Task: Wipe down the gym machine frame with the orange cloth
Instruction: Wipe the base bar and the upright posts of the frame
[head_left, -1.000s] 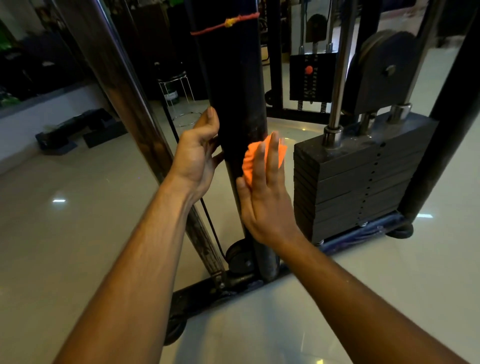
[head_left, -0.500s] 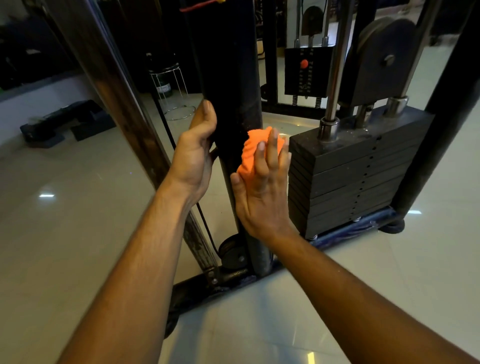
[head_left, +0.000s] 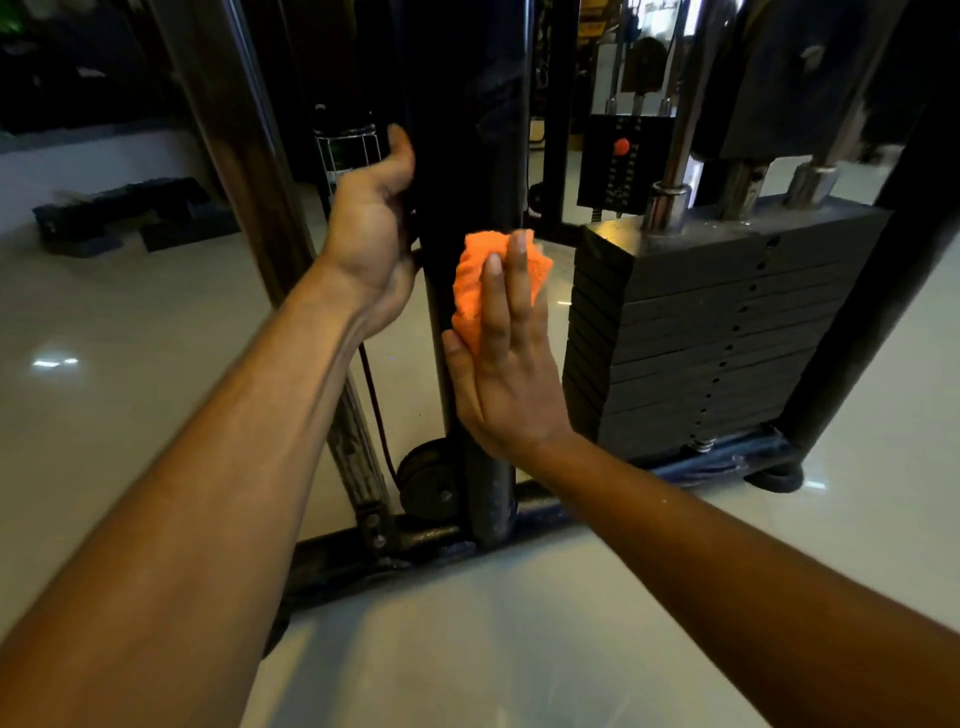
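So the right hand (head_left: 506, 374) has flat, straight fingers pressing the orange cloth (head_left: 480, 280) against the black upright post (head_left: 467, 156), dead centre. Left hand (head_left: 371, 236) curls round the post's edge at 10 o'clock; weight stack (head_left: 727, 332) sits at 3 o'clock.

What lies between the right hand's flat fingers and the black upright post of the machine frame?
The orange cloth lies there: in the head view the right hand presses it flat against the black post, so the fingers do not touch the metal directly.

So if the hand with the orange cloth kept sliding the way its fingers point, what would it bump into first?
Probably nothing soon: the right hand points up along the black post, which looks free above the orange cloth.
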